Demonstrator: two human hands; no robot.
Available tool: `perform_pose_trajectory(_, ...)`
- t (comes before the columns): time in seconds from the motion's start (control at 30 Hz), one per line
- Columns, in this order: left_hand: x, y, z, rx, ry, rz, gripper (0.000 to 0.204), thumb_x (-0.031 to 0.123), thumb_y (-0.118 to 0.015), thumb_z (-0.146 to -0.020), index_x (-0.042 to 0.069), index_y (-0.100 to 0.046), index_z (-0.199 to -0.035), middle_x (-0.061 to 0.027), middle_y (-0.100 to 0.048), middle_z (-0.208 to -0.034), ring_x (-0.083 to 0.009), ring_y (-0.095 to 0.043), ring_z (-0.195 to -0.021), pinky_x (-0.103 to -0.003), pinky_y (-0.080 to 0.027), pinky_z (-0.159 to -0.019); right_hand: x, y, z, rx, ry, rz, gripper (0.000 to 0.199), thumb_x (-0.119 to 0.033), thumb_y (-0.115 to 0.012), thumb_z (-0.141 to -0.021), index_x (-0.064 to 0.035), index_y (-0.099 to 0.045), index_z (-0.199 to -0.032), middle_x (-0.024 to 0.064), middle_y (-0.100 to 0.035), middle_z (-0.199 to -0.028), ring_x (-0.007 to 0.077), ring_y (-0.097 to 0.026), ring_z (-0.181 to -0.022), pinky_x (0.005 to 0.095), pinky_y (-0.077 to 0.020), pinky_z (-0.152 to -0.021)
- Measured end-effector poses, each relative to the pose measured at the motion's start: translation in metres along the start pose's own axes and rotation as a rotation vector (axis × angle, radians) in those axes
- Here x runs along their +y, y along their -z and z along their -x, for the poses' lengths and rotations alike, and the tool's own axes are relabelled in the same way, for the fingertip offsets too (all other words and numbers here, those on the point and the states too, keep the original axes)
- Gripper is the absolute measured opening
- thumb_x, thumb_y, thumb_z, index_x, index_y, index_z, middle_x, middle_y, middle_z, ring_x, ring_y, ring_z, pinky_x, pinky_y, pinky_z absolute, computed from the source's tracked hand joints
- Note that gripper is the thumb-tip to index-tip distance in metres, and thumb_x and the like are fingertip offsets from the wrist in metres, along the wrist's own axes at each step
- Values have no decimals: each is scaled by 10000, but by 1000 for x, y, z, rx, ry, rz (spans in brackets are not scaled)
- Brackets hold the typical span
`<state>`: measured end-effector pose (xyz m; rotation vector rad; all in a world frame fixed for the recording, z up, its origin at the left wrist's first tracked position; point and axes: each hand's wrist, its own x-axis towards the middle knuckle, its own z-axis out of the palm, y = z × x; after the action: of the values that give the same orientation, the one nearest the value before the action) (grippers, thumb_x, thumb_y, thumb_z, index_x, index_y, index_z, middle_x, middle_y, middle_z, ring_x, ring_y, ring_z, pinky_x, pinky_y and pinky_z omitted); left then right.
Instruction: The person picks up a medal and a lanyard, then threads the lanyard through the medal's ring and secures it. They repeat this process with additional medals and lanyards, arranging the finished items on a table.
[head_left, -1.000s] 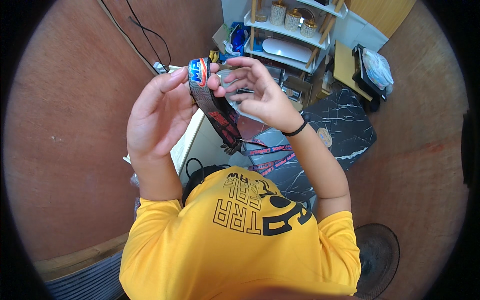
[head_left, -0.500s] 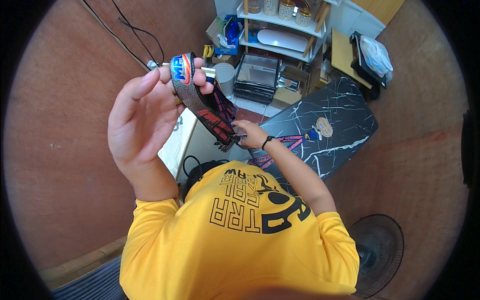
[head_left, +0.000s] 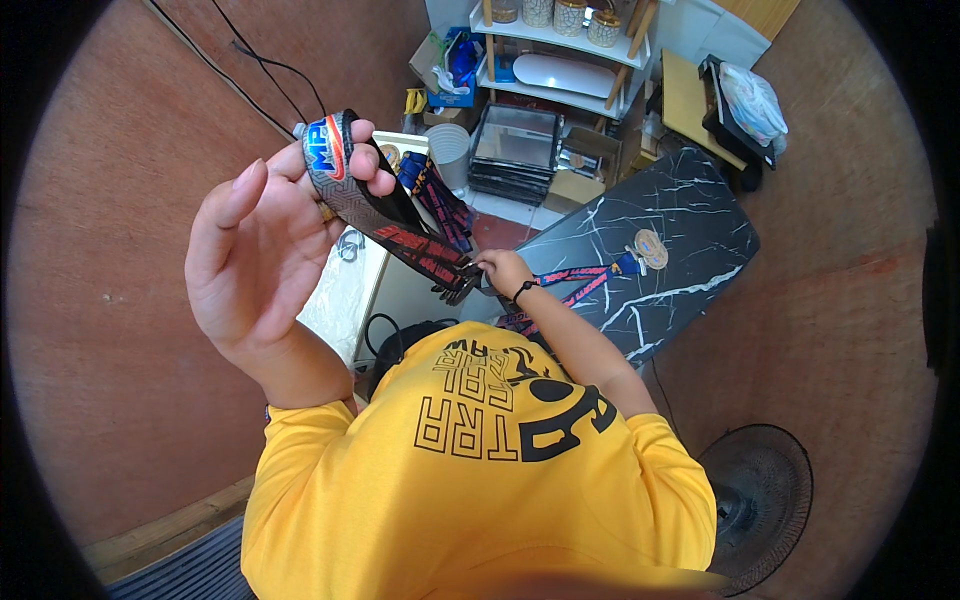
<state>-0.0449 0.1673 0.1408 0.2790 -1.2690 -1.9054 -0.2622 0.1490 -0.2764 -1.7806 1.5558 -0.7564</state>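
Observation:
My left hand is raised with the palm facing up and the thumb spread away. A bundle of black, grey and red lanyards is looped over its curled fingers. The straps run down taut to my right hand, which pinches them near their dark metal clips. Exactly what the right fingertips hold is partly hidden. Beside that hand, a round gold-coloured medal on a blue and pink ribbon lies on the black marbled table. More blue and pink ribbons hang behind the lanyards.
A white surface with clear plastic on it is at my left. Farther off are a grey bin, stacked dark frames, an open cardboard box and white shelves. A fan stands at the lower right.
My left hand has moved left and slightly down, carrying the looped end of the lanyards. My right hand has stayed near the clips, its fingers now drawn closer together.

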Motion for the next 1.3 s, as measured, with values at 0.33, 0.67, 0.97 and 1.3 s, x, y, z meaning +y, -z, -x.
perform_pose_trajectory(0.33, -1, 6, -1, 21, 0, -11, 664, 389, -372, -970, -128, -306, -1381, -194, -556, -1223, -289, -512, -1192, -383, -335, -1043, 20, 25, 25, 63, -32, -264, 135, 54, -437, -903, -34, -527, -952, 123, -564, -802, 215, -604, -643, 334, -483, -588)
perform_pose_trajectory(0.67, 0, 3, -4, 38, 52, -23, 753, 418, -469, -940, -133, -231, -1395, -233, -484, -1270, -303, -496, -1188, -380, -338, -1051, 7, -15, 42, -276, 147, -83, 192, 36, -456, -847, -50, -533, -1000, 198, -555, -881, 382, -565, -844, 423, -454, -710)
perform_pose_trajectory(0.97, 7, 6, 0, -12, 45, -72, 731, 431, -412, -950, -131, -273, -1395, -204, -516, -1262, -270, -506, -1176, -355, -356, -1026, 1, -12, 41, -118, -129, 54, 372, -20, -476, -856, -73, -450, -1223, 236, -538, -1129, 420, -564, -1026, 465, -462, -850)
perform_pose_trajectory(1.3, 0, 2, -4, -11, 85, 60, 758, 425, -440, -953, -114, -194, -1426, -235, -468, -1331, -315, -460, -1261, -371, -317, -1084, -48, 2, 23, -102, 239, -389, 1057, -375, -841, -658, -105, -234, -1481, 201, -340, -1455, 359, -340, -1352, 432, -275, -1112)
